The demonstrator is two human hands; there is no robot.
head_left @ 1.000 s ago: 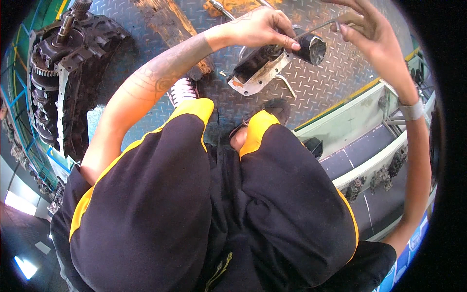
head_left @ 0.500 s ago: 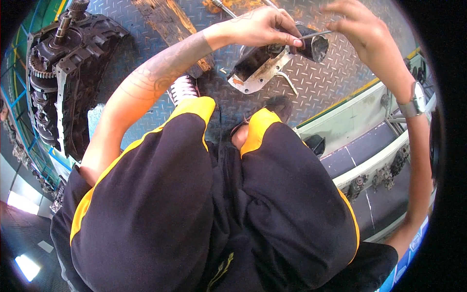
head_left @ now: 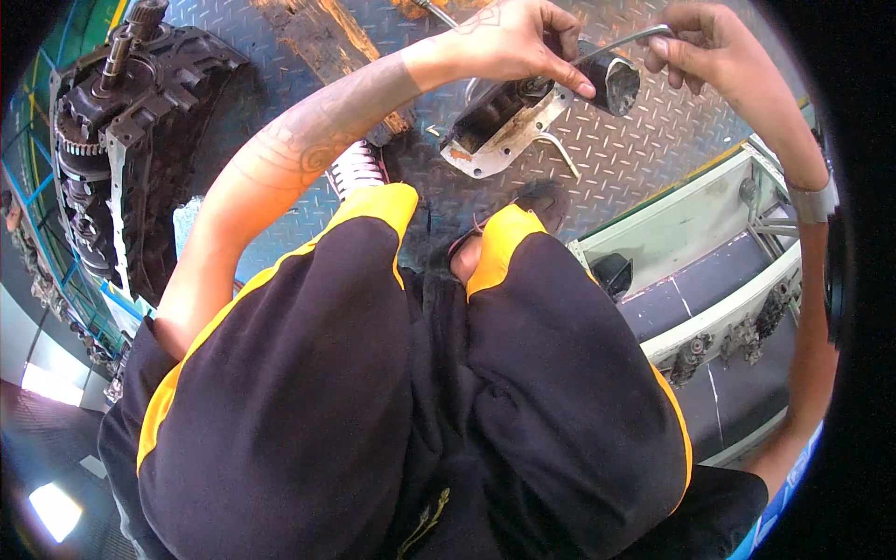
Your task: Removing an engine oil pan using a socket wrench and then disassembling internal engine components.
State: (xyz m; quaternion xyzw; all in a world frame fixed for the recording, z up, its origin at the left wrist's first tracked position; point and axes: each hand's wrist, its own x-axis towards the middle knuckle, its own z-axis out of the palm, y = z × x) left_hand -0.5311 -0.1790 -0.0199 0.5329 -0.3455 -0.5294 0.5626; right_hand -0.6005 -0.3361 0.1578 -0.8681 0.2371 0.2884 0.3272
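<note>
- Two hands apart: right hand [head_left: 711,45] pinches metal rod [head_left: 623,43] tip; left hand [head_left: 518,42] at other end, grip unclear.
- Right fingers spread a moment ago, now closed: looks regripped.
- Flanged housing [head_left: 505,150] below left hand, on treadplate floor [head_left: 644,154].

rod [head_left: 627,40]: smooth metal | plank [head_left: 313,39]: rough wood | floor [head_left: 681,126]: treaded metal | trousers [head_left: 280,373]: matt cloth
</note>
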